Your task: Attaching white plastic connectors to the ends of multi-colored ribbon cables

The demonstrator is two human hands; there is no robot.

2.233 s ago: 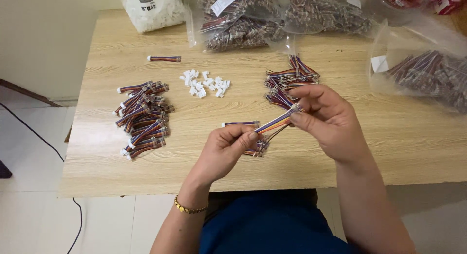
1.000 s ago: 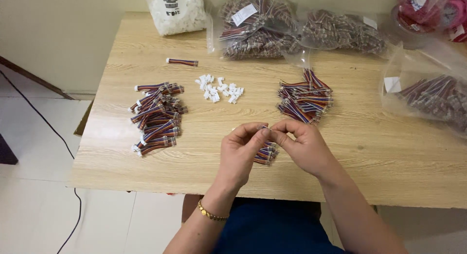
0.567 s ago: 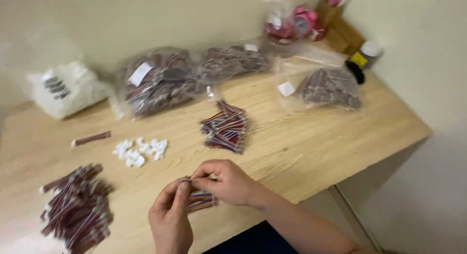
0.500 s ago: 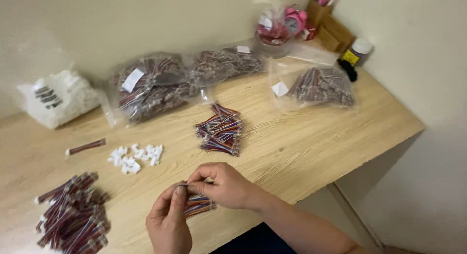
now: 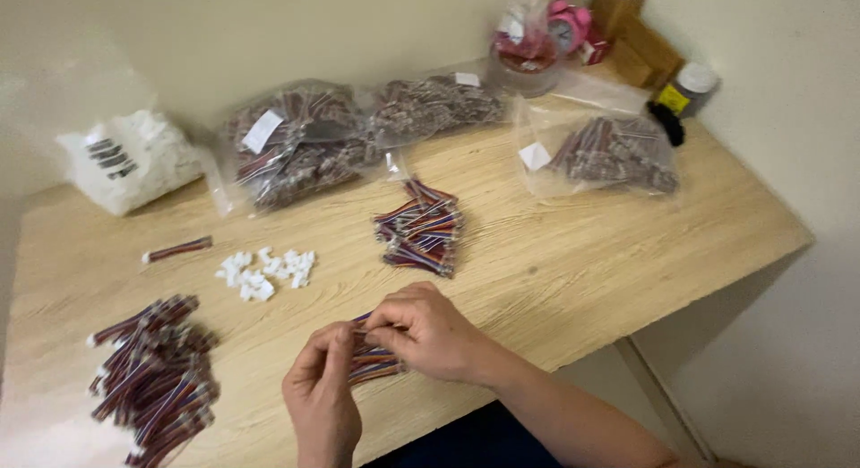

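Head view: a small bundle of coloured wires (image 5: 374, 360) is pinched between the fingers of the left hand (image 5: 321, 398) and right hand (image 5: 428, 332), just above the near edge of the worktop (image 5: 573, 253). Probably light and floppy, so it's best gripped near the ends. White connectors (image 5: 264, 273) are scattered further back, with more wire piles (image 5: 421, 228) beyond.

Bare wood is lying open at three o'clock of the right hand (image 5: 430, 332), an easy pass. At twelve the loose wire pile (image 5: 421, 226) is blocking, white connectors (image 5: 264, 271) at eleven, finished bundles (image 5: 152, 374) crowding nine.
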